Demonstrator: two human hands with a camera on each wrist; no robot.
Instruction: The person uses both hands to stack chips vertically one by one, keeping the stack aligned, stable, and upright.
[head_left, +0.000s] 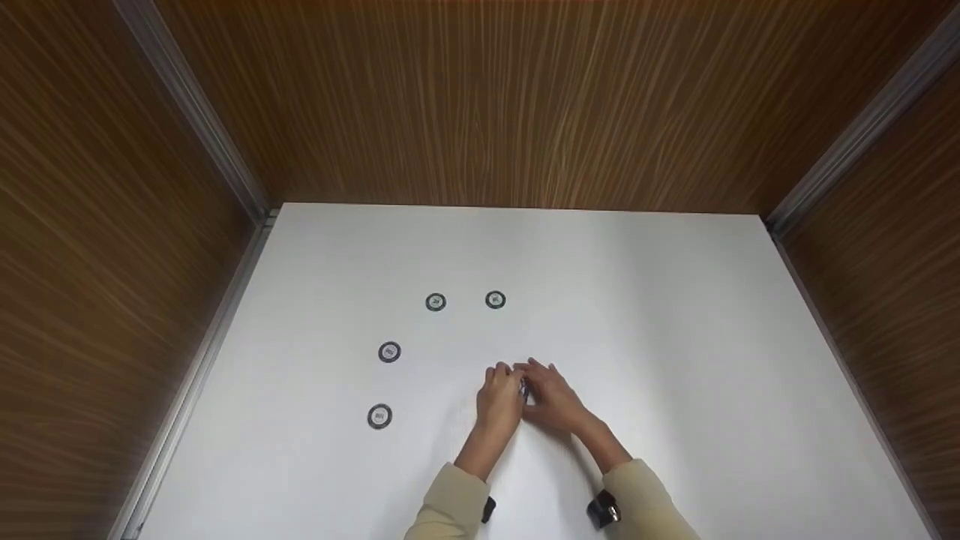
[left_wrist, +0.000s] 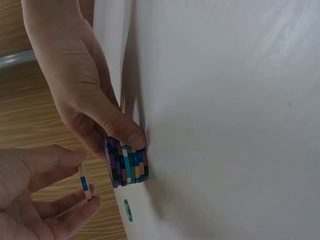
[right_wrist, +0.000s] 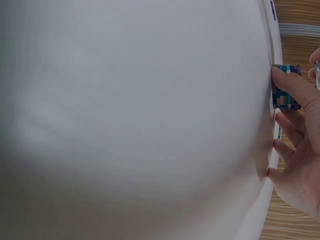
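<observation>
My left hand (head_left: 499, 401) pinches one poker chip (left_wrist: 84, 182) by its edge between thumb and fingers, above the table. In the left wrist view the chip's edge shows orange and blue stripes. My right hand (head_left: 555, 397) holds a stack of poker chips (left_wrist: 129, 167) standing on the table. Its thumb lies low on the stack, and its other fingers spread along the tabletop in the right wrist view. Purple, blue, green and orange bands mark the stack (right_wrist: 287, 97). From the head view the hands nearly meet and hide most of what they hold.
On the white table (head_left: 675, 315) lie several separate chips in a curve: a chip (head_left: 495, 300), a chip (head_left: 436, 302), a purplish chip (head_left: 389, 352) and a dark-rimmed chip (head_left: 379, 416). Wood-grain panels (head_left: 480, 105) stand around the back and sides.
</observation>
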